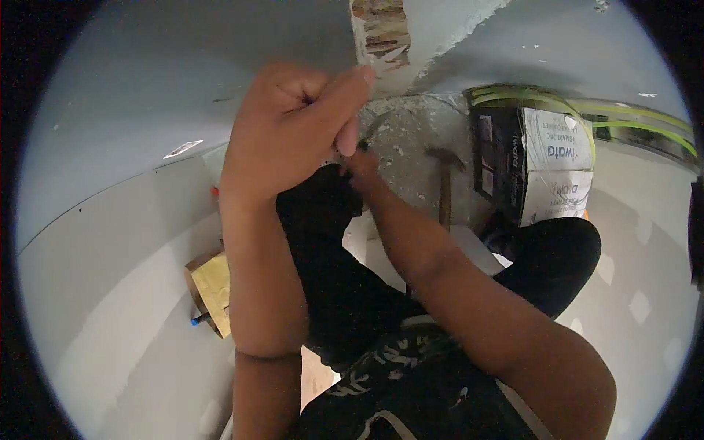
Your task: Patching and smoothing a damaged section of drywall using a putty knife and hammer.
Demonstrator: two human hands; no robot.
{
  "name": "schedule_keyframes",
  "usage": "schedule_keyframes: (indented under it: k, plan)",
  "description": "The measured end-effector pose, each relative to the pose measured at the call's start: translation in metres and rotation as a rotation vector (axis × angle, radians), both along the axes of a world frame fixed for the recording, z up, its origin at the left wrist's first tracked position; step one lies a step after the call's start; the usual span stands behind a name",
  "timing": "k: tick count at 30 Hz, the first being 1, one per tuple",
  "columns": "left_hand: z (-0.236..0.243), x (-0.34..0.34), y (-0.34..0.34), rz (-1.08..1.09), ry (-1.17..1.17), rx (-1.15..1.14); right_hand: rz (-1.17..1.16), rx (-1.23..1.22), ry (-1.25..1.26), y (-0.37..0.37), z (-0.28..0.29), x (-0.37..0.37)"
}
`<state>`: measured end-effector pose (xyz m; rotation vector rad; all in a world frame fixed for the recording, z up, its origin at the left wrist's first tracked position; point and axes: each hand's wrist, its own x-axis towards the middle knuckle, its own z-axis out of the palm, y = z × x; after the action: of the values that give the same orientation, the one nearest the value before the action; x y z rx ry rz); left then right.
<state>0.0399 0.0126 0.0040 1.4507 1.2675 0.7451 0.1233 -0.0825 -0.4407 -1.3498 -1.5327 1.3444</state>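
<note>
My left hand [297, 136] is raised in front of the wall, its fingers curled in and its thumb side near the lower end of a broken-open strip [386, 33] showing rough brown layers. Anything inside those fingers is hidden. Lower and farther back, my right hand [361, 172] is closed, partly covered by the left one and somewhat blurred. A thin dark piece seems to stick out of it, too unclear to name. To the right of that hand, a hammer [446, 183] has its head toward the wall and its handle toward me.
A black-and-white carton [555, 165] stands at the right, with yellow-green cable [631, 126] looped around and behind it. Rough grey, dusty floor [414, 136] meets the wall ahead. At the left is a yellow-topped box [213, 290] with a blue-tipped item [199, 320]. My dark-clad knees frame the space.
</note>
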Motion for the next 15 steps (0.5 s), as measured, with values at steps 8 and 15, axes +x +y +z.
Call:
schedule_keyframes:
  k: [8, 15]
  plan:
    - [0.005, 0.000, -0.007, 0.051, 0.026, -0.012, -0.137, 0.120, -0.311, 0.081, -0.093, 0.006]
    - [0.003, 0.008, -0.002, 0.004, -0.080, -0.002, -0.234, -0.110, -0.072, 0.019, -0.051, -0.044]
